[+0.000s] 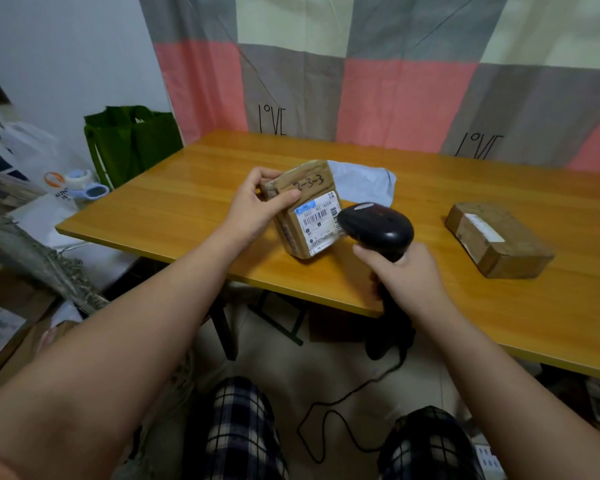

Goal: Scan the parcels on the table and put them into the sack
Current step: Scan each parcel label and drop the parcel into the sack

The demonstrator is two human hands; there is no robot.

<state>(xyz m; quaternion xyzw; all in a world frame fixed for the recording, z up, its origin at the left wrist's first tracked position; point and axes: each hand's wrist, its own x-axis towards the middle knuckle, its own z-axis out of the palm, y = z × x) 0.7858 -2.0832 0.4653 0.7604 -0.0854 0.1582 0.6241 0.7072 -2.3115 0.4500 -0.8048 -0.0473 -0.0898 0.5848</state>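
1. Wooden table [187, 188] stands before a patchwork cloth [395, 81] of pink, grey and cream squares.
2. Left hand [257, 209]: the fingers curl over the top edge of a brown taped parcel [305, 209] and the thumb presses on its front face. The parcel is held tilted, with its lower corner near or on the tabletop; contact cannot be told.
3. White barcode label [317, 220] faces the viewer on the lower part of the parcel's front, below the handwritten "2-3-3".
4. Right hand [406, 275] wraps closed around the handle of a black scanner [378, 226]. The scanner's head lies just beside the label's right edge, pointed at it.
5. Black cable [343, 403] trails from the scanner to the floor.
6. Second brown parcel [499, 240] lies flat on the table, well apart to the right of both hands.
7. Pale grey soft packet [364, 185] lies on the table just behind the held parcel.
8. Green bag [132, 143] stands beyond the table's left end.
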